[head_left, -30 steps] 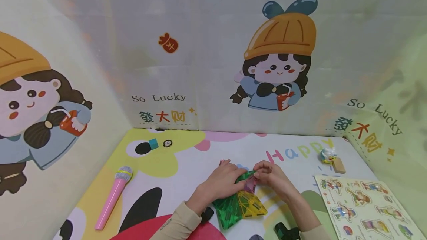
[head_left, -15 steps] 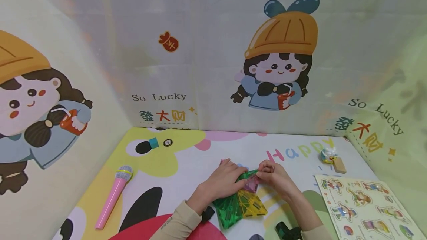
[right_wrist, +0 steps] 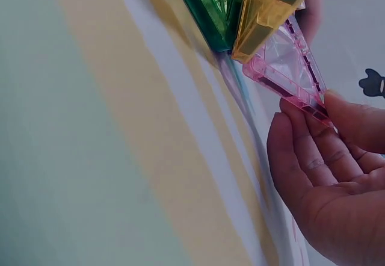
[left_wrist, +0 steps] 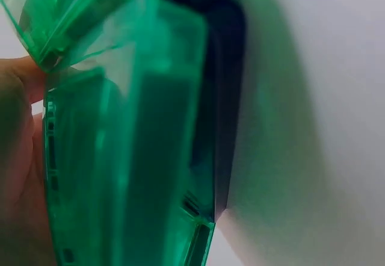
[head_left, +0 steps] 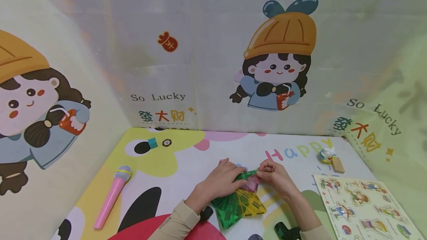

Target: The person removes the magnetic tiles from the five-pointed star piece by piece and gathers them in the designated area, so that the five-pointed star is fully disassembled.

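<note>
Translucent magnetic tiles are joined into one build in front of me: green tiles, a yellow tile and a pink triangular tile. My left hand lies across the top and left of the build and grips it, its thumb by the pink tile. Seen from the left wrist, a green tile covers most of that hand. On the other side my right hand pinches a corner of the pink tile between thumb and fingers, as the right wrist view shows; the tile's inner end meets the yellow one.
A pink toy microphone lies at left. Towards the back are a teal block and a small round piece. At right stand a small figurine, a wooden block and a picture puzzle board.
My right hand has shifted slightly to the right at the pink tile, and more of that tile shows. The left hand stays on the build.
</note>
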The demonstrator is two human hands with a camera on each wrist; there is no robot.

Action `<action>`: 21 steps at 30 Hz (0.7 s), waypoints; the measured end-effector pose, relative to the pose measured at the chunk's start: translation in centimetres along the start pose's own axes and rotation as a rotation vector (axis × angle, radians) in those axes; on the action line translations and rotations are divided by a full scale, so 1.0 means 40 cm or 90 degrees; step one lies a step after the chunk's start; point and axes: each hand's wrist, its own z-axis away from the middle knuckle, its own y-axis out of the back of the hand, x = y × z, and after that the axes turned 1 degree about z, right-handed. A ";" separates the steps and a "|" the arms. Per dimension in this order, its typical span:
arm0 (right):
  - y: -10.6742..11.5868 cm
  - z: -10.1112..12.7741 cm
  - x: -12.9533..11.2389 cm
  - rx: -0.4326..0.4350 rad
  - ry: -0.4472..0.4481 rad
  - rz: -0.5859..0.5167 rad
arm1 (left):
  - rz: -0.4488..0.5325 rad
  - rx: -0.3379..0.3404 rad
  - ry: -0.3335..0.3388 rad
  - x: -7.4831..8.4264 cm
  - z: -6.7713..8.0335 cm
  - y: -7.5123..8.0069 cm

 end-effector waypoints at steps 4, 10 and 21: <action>0.008 -0.002 0.000 0.023 0.001 -0.015 | -0.003 0.000 0.000 0.000 0.003 0.003; 0.061 0.005 -0.005 0.086 -0.008 -0.065 | -0.007 -0.003 0.001 0.000 0.005 0.003; 0.151 0.025 -0.030 0.206 -0.057 0.012 | -0.004 -0.007 0.009 0.000 0.003 0.000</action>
